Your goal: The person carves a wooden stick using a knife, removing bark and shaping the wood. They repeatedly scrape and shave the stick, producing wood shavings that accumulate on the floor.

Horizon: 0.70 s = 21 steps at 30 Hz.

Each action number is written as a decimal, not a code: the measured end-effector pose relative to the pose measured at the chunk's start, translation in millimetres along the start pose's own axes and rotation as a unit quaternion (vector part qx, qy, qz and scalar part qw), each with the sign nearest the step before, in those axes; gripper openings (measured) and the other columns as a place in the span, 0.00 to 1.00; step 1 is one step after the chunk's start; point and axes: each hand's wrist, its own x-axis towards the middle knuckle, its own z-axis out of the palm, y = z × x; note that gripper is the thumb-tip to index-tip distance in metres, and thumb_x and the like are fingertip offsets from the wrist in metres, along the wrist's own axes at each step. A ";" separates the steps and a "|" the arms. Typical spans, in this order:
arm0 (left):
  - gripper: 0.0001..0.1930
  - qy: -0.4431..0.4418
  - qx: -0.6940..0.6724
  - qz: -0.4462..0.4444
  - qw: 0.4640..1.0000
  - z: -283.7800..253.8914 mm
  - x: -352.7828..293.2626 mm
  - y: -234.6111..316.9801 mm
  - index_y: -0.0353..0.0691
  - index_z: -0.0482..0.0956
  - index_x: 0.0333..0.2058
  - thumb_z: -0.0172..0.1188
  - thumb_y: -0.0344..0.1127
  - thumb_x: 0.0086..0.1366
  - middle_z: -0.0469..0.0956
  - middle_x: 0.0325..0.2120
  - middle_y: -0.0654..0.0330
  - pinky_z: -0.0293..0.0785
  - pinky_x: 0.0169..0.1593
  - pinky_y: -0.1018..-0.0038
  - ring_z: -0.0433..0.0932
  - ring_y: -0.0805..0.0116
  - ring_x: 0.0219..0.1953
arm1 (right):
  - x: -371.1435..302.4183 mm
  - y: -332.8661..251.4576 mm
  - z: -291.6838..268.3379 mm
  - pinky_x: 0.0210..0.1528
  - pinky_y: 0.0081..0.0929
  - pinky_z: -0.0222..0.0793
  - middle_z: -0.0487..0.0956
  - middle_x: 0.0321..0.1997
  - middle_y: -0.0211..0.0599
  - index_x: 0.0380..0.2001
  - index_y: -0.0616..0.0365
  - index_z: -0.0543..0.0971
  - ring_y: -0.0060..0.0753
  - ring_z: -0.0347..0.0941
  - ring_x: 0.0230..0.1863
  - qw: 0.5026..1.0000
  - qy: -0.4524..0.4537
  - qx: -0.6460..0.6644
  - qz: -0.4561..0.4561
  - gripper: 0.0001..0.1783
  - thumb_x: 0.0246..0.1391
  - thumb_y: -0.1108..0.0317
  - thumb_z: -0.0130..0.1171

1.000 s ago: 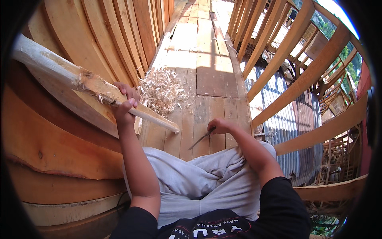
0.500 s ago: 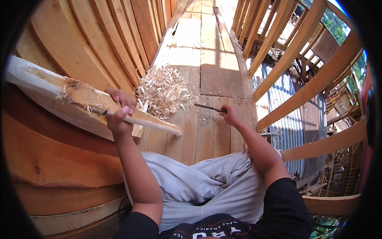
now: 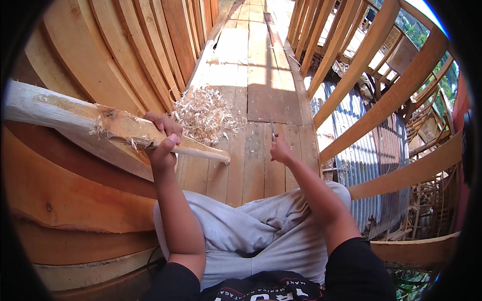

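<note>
A long, pale pole of wood (image 3: 60, 107) slants in from the left, its bark-free side rough and fringed with small splinters around a dark knot. My left hand (image 3: 164, 141) is wrapped round it close to its thin end. On the right, over the floorboards, my right hand (image 3: 280, 150) grips a knife (image 3: 272, 128). The narrow blade points away from me, apart from the wood, and the fingers mostly hide the handle.
Curled wood shavings (image 3: 205, 114) lie heaped on the plank floor (image 3: 257, 160) beyond the pole. A wall of upright boards (image 3: 145, 55) rises at left. Slatted railing (image 3: 354, 60) runs along the right, with corrugated metal sheets (image 3: 371, 155) below it. My crossed legs (image 3: 251, 226) are in front.
My right hand has drawn slightly left, and the knife has swung from pointing left to pointing away from me. The pole and my left hand have shifted a little right.
</note>
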 end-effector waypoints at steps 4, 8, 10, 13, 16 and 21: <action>0.19 -0.003 -0.005 -0.011 1.000 -1.2 -1.0 3.1 0.45 0.58 0.32 0.58 0.28 0.44 0.59 0.19 0.65 0.62 0.29 0.76 0.62 0.75 0.20 | -6.4 -21.3 27.1 0.23 0.34 0.80 0.73 0.40 0.50 0.57 0.65 0.58 0.43 0.76 0.30 0.997 0.052 0.058 0.025 0.25 0.55 0.79 0.45; 0.19 0.001 -0.003 -0.006 1.000 -1.9 -1.3 -2.4 0.45 0.58 0.31 0.59 0.29 0.45 0.60 0.19 0.65 0.61 0.29 0.76 0.62 0.75 0.20 | 7.6 2.8 72.7 0.20 0.34 0.79 0.74 0.32 0.46 0.57 0.66 0.59 0.37 0.76 0.24 0.988 0.003 0.111 0.105 0.24 0.56 0.79 0.45; 0.19 0.003 -0.006 -0.002 1.000 -8.5 -1.1 0.3 0.46 0.57 0.31 0.60 0.29 0.45 0.60 0.19 0.65 0.61 0.29 0.76 0.62 0.75 0.20 | 0.5 -2.0 96.8 0.20 0.32 0.76 0.74 0.31 0.44 0.54 0.67 0.63 0.35 0.75 0.23 0.991 -0.009 0.095 0.089 0.20 0.57 0.78 0.45; 0.19 -0.001 -0.022 -0.009 1.000 -13.2 2.0 1.6 0.45 0.57 0.31 0.59 0.29 0.44 0.60 0.19 0.65 0.62 0.29 0.76 0.63 0.75 0.20 | -6.3 -14.3 104.6 0.21 0.29 0.72 0.73 0.30 0.41 0.54 0.66 0.65 0.31 0.73 0.22 0.994 -0.092 0.053 0.022 0.19 0.58 0.77 0.46; 0.17 0.019 -0.022 -0.014 0.999 -10.7 7.9 -2.6 0.46 0.58 0.31 0.55 0.27 0.42 0.58 0.17 0.66 0.60 0.30 0.76 0.61 0.74 0.18 | -1.0 -23.7 101.7 0.30 0.32 0.73 0.76 0.36 0.45 0.62 0.62 0.62 0.36 0.76 0.28 0.972 -0.216 0.085 -0.037 0.26 0.59 0.76 0.45; 0.18 0.021 -0.023 -0.020 0.999 -5.5 17.5 -8.1 0.45 0.58 0.31 0.56 0.28 0.42 0.59 0.18 0.64 0.61 0.30 0.76 0.61 0.74 0.18 | 16.1 -23.2 109.8 0.23 0.26 0.68 0.73 0.30 0.34 0.67 0.53 0.60 0.23 0.66 0.21 0.984 -0.060 0.116 -0.118 0.29 0.62 0.75 0.44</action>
